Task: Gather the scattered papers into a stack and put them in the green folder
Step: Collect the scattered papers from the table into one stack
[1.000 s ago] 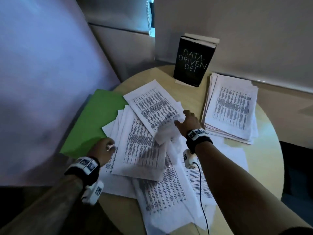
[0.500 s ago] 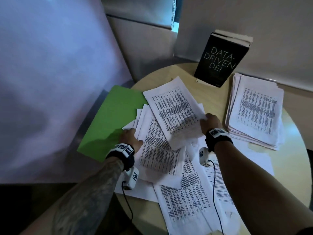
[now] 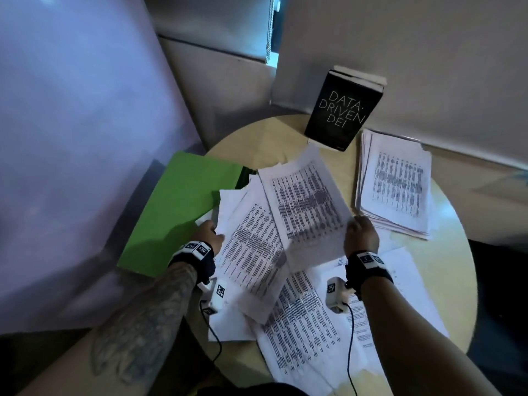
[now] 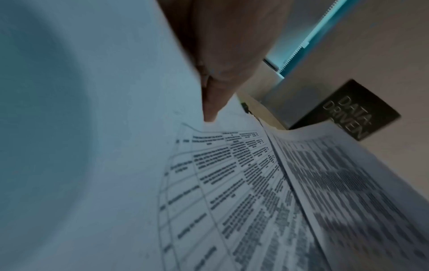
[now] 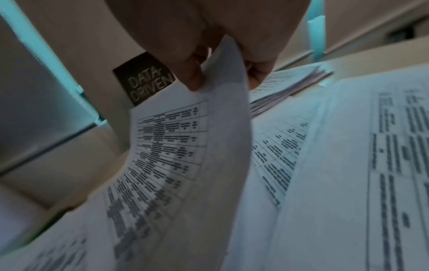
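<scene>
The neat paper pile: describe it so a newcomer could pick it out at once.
Start at the round wooden table and find the black book standing at its far edge. Just right of the book lies the neat paper pile. Unlike the loose sheets fanned across the middle between both hands, its pages sit squared together, untouched.

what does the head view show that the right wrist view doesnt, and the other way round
Only the head view shows the green folder, the left hand at the sheets' left edge, and the round table. Only the right wrist view shows the right hand's grip close up: fingertips pinching a lifted sheet. Both show the black book, the side stack of papers and the printed sheets.
</scene>
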Demonstrator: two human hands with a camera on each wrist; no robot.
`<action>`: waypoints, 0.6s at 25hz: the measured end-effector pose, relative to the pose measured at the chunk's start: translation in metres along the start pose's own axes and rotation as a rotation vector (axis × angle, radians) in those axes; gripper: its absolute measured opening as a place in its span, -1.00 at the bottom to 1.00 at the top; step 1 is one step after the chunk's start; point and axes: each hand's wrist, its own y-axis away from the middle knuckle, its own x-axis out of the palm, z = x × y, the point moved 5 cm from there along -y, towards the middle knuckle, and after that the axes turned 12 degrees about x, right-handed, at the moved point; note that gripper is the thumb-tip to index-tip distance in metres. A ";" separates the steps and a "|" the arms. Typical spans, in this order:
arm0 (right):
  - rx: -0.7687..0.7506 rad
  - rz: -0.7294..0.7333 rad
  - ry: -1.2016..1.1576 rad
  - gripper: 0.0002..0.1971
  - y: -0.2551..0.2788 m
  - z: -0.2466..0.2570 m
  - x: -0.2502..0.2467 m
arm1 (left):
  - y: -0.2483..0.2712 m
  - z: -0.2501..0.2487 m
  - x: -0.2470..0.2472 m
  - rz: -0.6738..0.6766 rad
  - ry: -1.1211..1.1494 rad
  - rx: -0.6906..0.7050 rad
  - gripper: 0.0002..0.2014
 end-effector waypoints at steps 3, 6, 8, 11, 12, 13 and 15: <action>0.051 0.014 -0.005 -0.80 0.024 -0.004 -0.007 | 0.003 0.016 -0.003 -0.028 0.044 -0.080 -0.49; 0.093 0.205 0.084 -0.76 0.061 -0.019 0.020 | 0.005 0.027 0.003 0.000 0.104 -0.102 -0.52; 0.119 0.349 0.146 -0.70 0.087 -0.032 0.046 | 0.009 0.025 0.005 -0.021 0.156 -0.080 -0.49; 0.051 0.498 0.255 -0.55 0.126 -0.036 0.078 | 0.019 0.016 0.010 -0.004 0.206 -0.054 -0.38; -0.002 0.498 0.324 -0.53 0.135 -0.035 0.086 | 0.023 0.014 0.011 0.017 0.199 -0.042 -0.36; -0.042 0.447 0.379 -0.52 0.140 -0.032 0.089 | 0.023 0.015 0.012 0.032 0.174 -0.033 -0.35; 0.002 0.298 0.335 -0.46 0.138 -0.027 0.089 | 0.024 0.017 0.013 0.049 0.122 -0.015 -0.36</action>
